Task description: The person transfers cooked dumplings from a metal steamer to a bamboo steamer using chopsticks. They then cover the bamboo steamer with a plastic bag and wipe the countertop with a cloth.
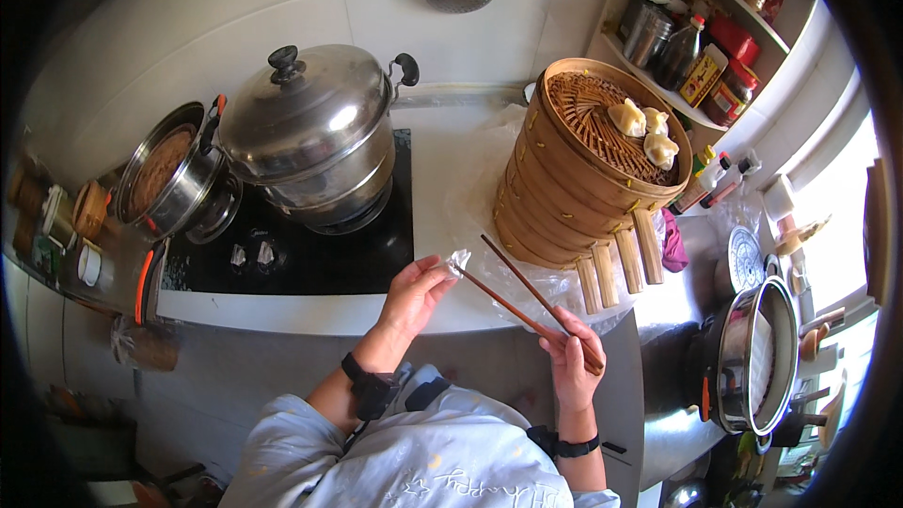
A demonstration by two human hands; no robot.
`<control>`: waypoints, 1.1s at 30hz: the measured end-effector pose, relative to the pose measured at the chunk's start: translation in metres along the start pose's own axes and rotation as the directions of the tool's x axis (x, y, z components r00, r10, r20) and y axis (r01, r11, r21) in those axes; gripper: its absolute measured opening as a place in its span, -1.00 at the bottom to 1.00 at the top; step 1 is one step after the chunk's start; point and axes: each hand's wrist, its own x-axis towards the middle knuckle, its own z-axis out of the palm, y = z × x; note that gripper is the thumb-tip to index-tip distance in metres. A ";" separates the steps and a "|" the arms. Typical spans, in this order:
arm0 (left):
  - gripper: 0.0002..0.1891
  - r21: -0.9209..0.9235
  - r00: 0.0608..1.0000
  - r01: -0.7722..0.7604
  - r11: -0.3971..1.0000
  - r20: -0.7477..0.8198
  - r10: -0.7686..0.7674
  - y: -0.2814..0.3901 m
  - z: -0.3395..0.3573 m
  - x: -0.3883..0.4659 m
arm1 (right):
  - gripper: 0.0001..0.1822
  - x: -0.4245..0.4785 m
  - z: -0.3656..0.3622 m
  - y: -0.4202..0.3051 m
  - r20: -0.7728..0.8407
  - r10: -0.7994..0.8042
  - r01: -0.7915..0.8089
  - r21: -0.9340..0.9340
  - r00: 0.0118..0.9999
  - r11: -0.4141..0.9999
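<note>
My left hand (417,293) pinches a crumpled piece of white tissue or thin film (458,261) at the tip of one chopstick. Two long brown wooden chopsticks (518,307) are held spread apart in my right hand (577,353). Ahead of that hand stands a tall stack of bamboo steamers (557,190) with wooden handles pointing toward me. On the woven top of the stack sit several dumplings (627,118), grouped at its right side.
A lidded steel steamer pot (317,134) stands on the black gas hob (296,261), with a pan (169,169) at its left. Clear plastic film (487,162) lies under the bamboo stack. Jars and bottles fill a shelf (656,85); another steel pot (737,360) is at the right.
</note>
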 end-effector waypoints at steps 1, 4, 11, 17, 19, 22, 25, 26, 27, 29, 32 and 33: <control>-0.83 0.010 1.000 0.001 1.000 -0.008 0.000 0.001 0.000 -0.001 | -0.80 0.000 0.003 -0.003 0.056 -0.031 0.036 -0.088 0.998 0.995; -0.77 0.093 0.996 0.026 0.995 -0.084 -0.018 0.007 0.003 -0.001 | -0.84 -0.001 0.013 -0.019 0.227 -0.084 0.162 -0.352 0.970 0.922; -0.78 0.112 0.996 0.072 0.991 -0.061 -0.066 0.018 0.005 0.002 | -0.72 -0.002 0.035 -0.045 0.540 -0.147 0.522 -0.651 0.829 0.550; -0.75 0.138 0.994 0.102 0.985 -0.046 -0.096 0.012 0.005 0.009 | -0.72 -0.008 0.035 -0.048 0.543 -0.139 0.528 -0.672 0.828 0.519; -0.74 0.146 0.992 0.119 0.982 -0.049 -0.113 0.005 0.004 0.011 | -0.70 -0.013 0.033 -0.051 0.554 -0.133 0.539 -0.682 0.822 0.494; -0.74 0.138 0.992 0.119 0.983 -0.060 -0.111 -0.006 0.007 0.010 | -0.70 -0.024 0.034 -0.056 0.546 -0.156 0.548 -0.693 0.823 0.469; -0.76 0.155 0.987 0.146 0.977 -0.086 -0.134 -0.015 0.005 0.004 | -0.70 -0.038 0.029 -0.063 0.520 -0.185 0.541 -0.706 0.834 0.456; -0.76 0.163 0.987 0.143 0.976 -0.098 -0.129 -0.018 0.006 0.000 | -0.70 -0.045 0.026 -0.065 0.498 -0.190 0.525 -0.716 0.846 0.460; -0.77 0.173 0.988 0.132 0.976 -0.100 -0.116 -0.018 0.013 -0.001 | -0.71 -0.049 0.023 -0.069 0.481 -0.205 0.518 -0.722 0.852 0.460; -0.78 0.209 0.991 0.119 0.971 -0.084 -0.103 -0.020 0.024 -0.010 | -0.74 -0.068 0.017 -0.076 0.402 -0.273 0.485 -0.758 0.874 0.437; -0.79 0.308 0.991 0.123 0.943 0.010 -0.133 -0.031 0.042 -0.030 | -0.80 -0.101 0.000 -0.096 0.253 -0.406 0.427 -0.797 0.878 0.427; -0.80 0.355 0.983 0.142 0.924 0.058 -0.174 -0.038 0.051 -0.036 | -0.81 -0.113 -0.009 -0.103 0.211 -0.440 0.417 -0.791 0.873 0.448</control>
